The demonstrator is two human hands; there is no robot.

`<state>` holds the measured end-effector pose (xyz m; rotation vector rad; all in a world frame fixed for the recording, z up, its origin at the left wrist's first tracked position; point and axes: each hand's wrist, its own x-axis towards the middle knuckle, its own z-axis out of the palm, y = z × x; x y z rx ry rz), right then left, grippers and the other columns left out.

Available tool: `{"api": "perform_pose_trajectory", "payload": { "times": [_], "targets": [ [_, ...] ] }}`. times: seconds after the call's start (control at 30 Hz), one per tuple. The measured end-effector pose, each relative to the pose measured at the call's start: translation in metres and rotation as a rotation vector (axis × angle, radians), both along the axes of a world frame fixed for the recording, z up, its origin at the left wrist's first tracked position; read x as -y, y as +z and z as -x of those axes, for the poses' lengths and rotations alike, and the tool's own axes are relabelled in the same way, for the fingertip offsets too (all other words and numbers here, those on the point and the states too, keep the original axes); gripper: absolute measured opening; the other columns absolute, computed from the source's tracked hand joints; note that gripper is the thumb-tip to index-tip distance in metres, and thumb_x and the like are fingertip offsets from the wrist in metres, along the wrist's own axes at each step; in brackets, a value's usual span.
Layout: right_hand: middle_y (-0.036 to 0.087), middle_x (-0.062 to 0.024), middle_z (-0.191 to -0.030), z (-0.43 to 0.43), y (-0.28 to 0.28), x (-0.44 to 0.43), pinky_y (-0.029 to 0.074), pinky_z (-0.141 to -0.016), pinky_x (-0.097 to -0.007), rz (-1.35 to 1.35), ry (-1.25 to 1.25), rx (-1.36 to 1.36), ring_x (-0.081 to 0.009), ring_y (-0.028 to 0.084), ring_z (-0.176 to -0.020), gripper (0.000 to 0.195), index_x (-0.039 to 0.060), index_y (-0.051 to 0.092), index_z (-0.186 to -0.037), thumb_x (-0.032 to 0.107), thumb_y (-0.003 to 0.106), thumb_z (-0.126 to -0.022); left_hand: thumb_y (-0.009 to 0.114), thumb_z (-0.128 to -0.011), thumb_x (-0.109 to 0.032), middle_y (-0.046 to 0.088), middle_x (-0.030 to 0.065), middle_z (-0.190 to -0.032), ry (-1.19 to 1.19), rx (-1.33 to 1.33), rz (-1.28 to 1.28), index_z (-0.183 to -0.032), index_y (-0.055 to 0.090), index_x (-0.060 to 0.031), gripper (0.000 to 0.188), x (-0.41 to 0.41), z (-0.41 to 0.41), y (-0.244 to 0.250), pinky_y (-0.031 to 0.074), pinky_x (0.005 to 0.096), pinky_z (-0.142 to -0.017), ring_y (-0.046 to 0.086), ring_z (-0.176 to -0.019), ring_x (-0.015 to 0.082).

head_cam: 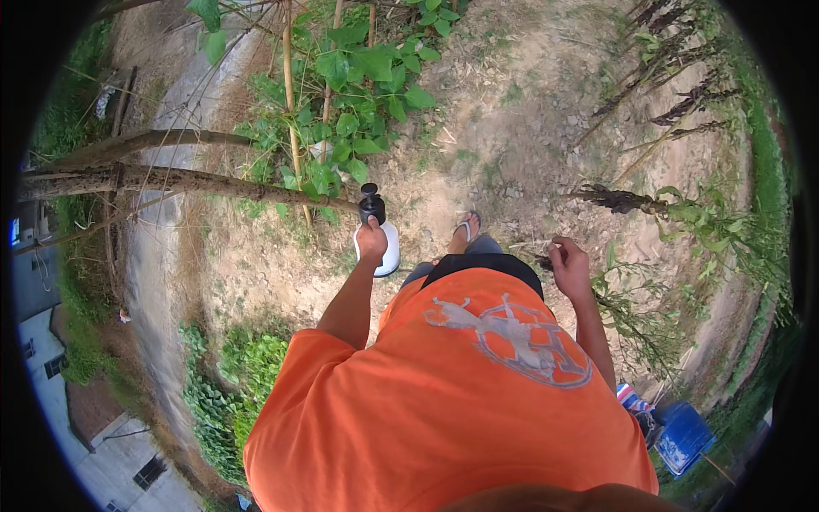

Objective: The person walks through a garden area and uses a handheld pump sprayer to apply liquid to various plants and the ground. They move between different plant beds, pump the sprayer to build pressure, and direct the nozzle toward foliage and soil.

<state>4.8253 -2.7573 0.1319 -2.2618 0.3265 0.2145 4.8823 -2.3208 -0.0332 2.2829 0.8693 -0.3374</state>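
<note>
My left hand (372, 240) is closed around the neck of a pump sprayer bottle (391, 251). The bottle has a white body with a black pump top and a black knob above my fist. My right hand (570, 267) hangs out to the right of my waist, its fingers loosely curled. Nothing shows in it; a dark dried plant tip (542, 261) lies close by its fingers. Whether they touch, I cannot tell.
Leafy vines climb bamboo stakes (291, 109) ahead on the left. A thick wooden pole (192, 181) runs toward the sprayer. Dark seed-head stalks (617, 200) lean in on the right. A blue plastic container (683, 438) sits behind at right. Dry bare soil (505, 153) lies ahead.
</note>
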Motion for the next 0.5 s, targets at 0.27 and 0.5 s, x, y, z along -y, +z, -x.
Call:
{"api": "perform_pose_trajectory", "payload": {
  "times": [0.27, 0.5],
  "targets": [
    [0.061, -0.0115, -0.064, -0.053, 0.017, 0.025, 0.044, -0.053, -0.0356, -0.054, -0.065, 0.011, -0.0185, 0.053, -0.054, 0.025, -0.0026, 0.067, -0.107, 0.019, 0.066, -0.095, 0.036, -0.103, -0.048, 0.066, 0.0212, -0.074, -0.023, 0.139, 0.066, -0.093, 0.068, 0.0061, 0.064, 0.033, -0.096, -0.045, 0.054, 0.0466, -0.065, 0.067, -0.064, 0.0360],
    [0.064, -0.0104, -0.068, -0.131, 0.037, 0.014, 0.047, -0.055, -0.0331, -0.165, -0.089, 0.057, -0.0172, 0.057, -0.058, 0.025, -0.0030, 0.067, -0.108, 0.018, 0.066, -0.095, 0.033, -0.104, -0.046, 0.065, 0.0354, -0.105, 0.014, 0.111, 0.206, -0.108, 0.067, 0.0093, 0.065, 0.071, -0.168, -0.002, 0.044, 0.0555, -0.095, 0.060, -0.107, 0.0518]
  ]
}}
